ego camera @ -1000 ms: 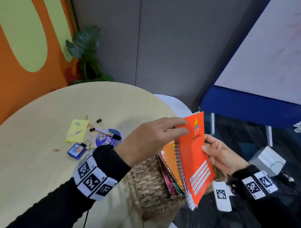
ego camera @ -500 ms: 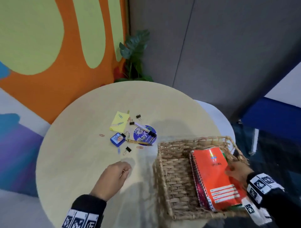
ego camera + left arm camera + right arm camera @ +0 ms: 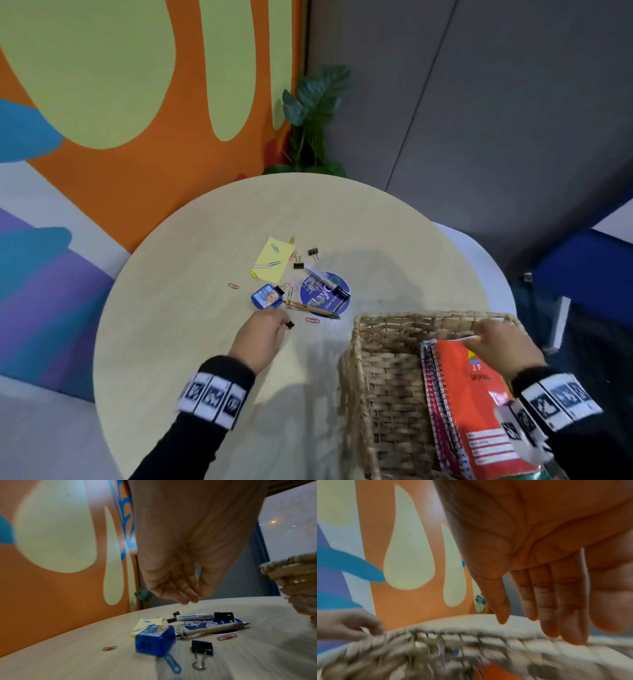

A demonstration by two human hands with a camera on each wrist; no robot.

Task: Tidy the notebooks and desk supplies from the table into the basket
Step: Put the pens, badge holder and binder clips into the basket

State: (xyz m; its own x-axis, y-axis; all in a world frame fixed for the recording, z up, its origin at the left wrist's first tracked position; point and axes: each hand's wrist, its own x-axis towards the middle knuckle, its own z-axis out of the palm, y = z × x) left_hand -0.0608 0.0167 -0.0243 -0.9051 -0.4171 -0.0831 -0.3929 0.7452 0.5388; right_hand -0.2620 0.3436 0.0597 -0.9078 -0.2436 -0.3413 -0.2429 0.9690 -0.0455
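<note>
A wicker basket (image 3: 383,377) stands on the round table's right side. Inside it an orange spiral notebook (image 3: 472,404) lies on top of other notebooks. My right hand (image 3: 489,337) hovers over the notebook's far end, fingers straight (image 3: 539,622) and empty. My left hand (image 3: 270,325) hangs above the loose supplies, fingers relaxed (image 3: 188,599), holding nothing. Just below and beside it lie a black binder clip (image 3: 290,324), a blue sharpener (image 3: 266,297), a wooden pen (image 3: 313,309), a marker (image 3: 325,282) on a round blue disc (image 3: 325,294), and yellow sticky notes (image 3: 269,262).
Two more binder clips (image 3: 313,252) and scattered paper clips (image 3: 233,286) lie around the pile. The pale wood table (image 3: 171,342) has bare surface left of the hands. A plant (image 3: 311,120) and an orange wall stand behind it.
The orange notebook went from upright between both hands to lying flat in the basket. My left hand let go and moved left and forward to the small supplies; my right hand let go too.
</note>
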